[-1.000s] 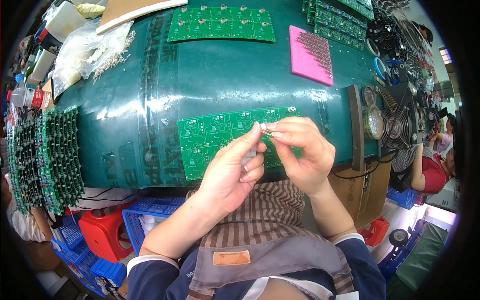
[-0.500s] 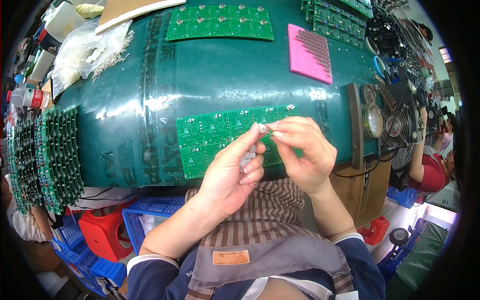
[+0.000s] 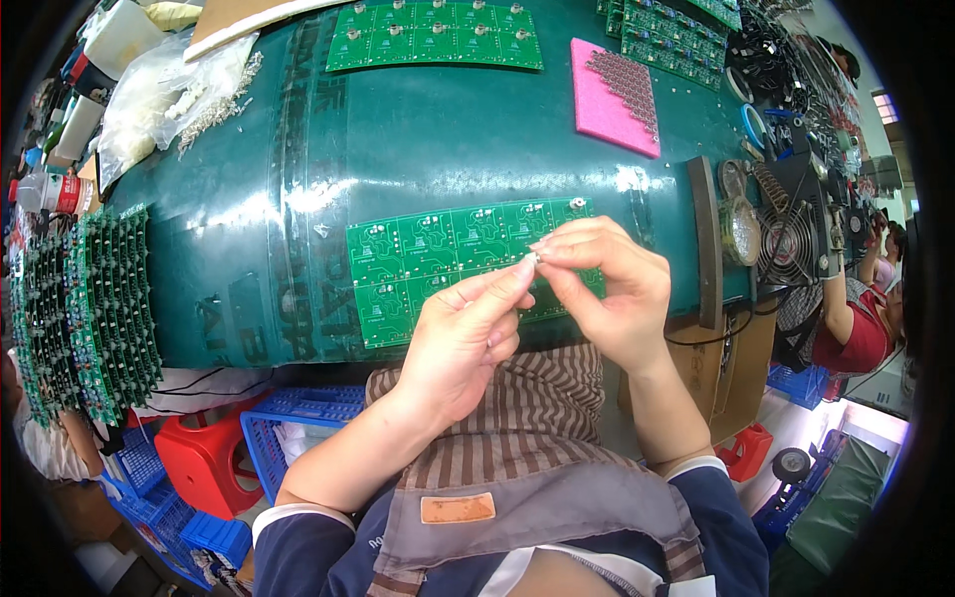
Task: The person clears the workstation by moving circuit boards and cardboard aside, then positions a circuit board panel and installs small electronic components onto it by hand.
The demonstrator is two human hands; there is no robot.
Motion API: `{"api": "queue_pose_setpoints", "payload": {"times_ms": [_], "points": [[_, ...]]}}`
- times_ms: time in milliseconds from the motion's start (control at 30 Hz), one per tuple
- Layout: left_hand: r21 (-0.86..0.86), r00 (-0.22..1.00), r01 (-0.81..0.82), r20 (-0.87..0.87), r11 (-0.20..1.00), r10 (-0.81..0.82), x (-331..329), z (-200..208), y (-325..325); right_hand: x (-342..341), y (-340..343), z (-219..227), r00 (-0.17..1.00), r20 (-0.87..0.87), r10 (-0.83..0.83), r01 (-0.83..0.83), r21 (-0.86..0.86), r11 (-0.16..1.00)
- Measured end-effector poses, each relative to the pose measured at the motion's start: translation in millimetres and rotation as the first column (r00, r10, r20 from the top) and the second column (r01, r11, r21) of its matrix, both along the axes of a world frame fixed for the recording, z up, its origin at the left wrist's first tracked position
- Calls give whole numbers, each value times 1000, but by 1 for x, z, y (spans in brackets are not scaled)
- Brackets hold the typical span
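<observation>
Your green counter (image 3: 428, 139) runs across the view, carrying everything in front of you. On it, close to your apron (image 3: 542, 388), lies the near board (image 3: 428, 264), partly covered by your hands; the far board (image 3: 468, 50) lies well beyond it, bearing two rows of metal fittings. Your left hand (image 3: 458, 338) and right hand (image 3: 622, 294) meet above the near board, fingertips touching or nearly so. Beyond them, toward the right, sits the pink pad (image 3: 597, 109), with small pieces set across it in slanting rows. One fitting (image 3: 578, 203) stands at the near board's far right corner. Smallest is the part (image 3: 534, 258) between your fingertips, over the near board: each grip seems pinched on it, thumb against finger, and you cannot tell whether your curled left fingers hide more. The step in hand looks like handling or adjusting this part; the next move calls for a light, steady pinch and a clear sight of how it is turned.
</observation>
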State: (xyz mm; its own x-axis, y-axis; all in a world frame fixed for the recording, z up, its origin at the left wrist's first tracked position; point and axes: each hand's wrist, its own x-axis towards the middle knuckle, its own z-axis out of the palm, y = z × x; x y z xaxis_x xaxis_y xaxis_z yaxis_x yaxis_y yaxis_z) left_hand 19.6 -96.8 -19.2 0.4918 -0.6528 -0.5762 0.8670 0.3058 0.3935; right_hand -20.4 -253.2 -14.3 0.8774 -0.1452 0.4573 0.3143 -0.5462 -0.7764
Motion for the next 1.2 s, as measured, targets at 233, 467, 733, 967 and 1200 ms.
{"api": "queue_pose_setpoints", "payload": {"times_ms": [233,467,733,967,1200], "points": [[18,992,68,108,997,-70,-4,-8,4,27,-28,-6,964,-232,-130,77,-222,972],[7,982,66,178,998,-66,-4,-16,10,37,-26,-7,933,-334,-136,49,-257,965],[-6,975,90,205,996,-87,0,-17,13,34,-24,-16,952,-250,-179,123,-222,967],[1,969,92,230,996,-89,-2,-16,13,32,-23,-22,968,-174,-181,141,-220,965],[7,966,93,242,996,-92,-2,-16,12,34,-26,-12,949,-275,-153,81,-254,964]]}}
